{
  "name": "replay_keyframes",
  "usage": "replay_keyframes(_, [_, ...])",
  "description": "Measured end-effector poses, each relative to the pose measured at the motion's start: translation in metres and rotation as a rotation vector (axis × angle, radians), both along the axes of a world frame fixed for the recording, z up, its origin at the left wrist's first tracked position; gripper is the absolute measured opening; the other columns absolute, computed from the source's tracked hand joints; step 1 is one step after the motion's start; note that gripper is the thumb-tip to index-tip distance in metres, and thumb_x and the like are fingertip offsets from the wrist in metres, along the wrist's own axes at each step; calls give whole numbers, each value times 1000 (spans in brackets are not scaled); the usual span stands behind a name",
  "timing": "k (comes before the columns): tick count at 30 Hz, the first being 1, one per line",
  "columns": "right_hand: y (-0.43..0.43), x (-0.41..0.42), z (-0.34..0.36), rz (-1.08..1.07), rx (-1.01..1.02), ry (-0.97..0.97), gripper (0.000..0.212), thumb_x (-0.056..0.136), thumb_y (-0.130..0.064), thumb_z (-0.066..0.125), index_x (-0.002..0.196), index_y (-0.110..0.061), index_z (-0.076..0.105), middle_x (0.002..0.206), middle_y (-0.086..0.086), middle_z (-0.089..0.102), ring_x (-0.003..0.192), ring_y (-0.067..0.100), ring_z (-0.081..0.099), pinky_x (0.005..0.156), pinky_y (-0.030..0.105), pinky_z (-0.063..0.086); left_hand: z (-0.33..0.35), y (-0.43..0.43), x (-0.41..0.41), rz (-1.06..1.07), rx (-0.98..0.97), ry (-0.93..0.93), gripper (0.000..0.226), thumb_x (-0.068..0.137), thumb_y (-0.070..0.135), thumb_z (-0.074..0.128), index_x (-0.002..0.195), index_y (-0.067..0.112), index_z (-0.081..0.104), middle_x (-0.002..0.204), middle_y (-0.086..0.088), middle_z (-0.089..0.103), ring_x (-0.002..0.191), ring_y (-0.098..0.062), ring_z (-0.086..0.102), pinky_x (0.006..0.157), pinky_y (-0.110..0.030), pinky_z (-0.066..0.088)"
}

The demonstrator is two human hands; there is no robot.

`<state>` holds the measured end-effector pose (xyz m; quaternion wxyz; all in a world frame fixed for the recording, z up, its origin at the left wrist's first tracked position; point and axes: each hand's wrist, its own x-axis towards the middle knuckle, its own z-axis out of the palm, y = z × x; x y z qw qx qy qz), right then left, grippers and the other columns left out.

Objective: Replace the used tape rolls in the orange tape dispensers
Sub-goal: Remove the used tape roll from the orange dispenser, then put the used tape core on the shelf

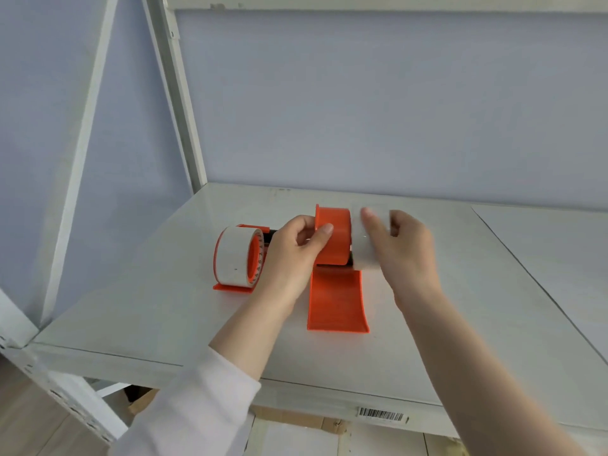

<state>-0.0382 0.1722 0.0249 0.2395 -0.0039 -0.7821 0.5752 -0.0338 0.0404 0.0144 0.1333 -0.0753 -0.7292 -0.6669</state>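
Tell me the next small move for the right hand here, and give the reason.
Probably slide the white roll leftward onto the bare orange hub. The right hand holds the roll, blurred, just off the hub's right end, and the left hand grips the orange dispenser to steady it. Whether that roll is fresh I cannot tell.

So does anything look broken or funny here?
Nothing looks broken or spilled. One tape roll is off its orange dispenser. The right hand holds it, blurred, beside the bare drum, which the left hand grips. The other dispenser has its white roll on.
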Motion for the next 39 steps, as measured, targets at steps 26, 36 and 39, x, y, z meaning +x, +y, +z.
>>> replay_keyframes(26, [54,96,-23,225,-1084,-98,15,73,-28,64,69,-16,56,49,-9,46,40,5,45,41,16,40,-26,40,84,-25,-150,348,38,91,30,49,128,24,43,137,0,46,131,-16,42,98,-10,39])
replay_keyframes(36, [144,266,-79,-291,-1111,-117,33,69,-40,59,88,-13,58,65,-4,55,56,9,54,58,19,49,-81,171,149,-980,160,-446,36,82,38,61,113,19,62,105,2,74,87,-16,72,81,-30,56])
replay_keyframes(39, [170,321,-106,-505,-1138,-176,42,62,-38,65,93,-10,68,83,2,64,75,16,62,80,30,52,-108,214,182,-1095,87,-555,23,83,31,59,105,24,64,97,6,75,87,-14,72,82,-32,54])
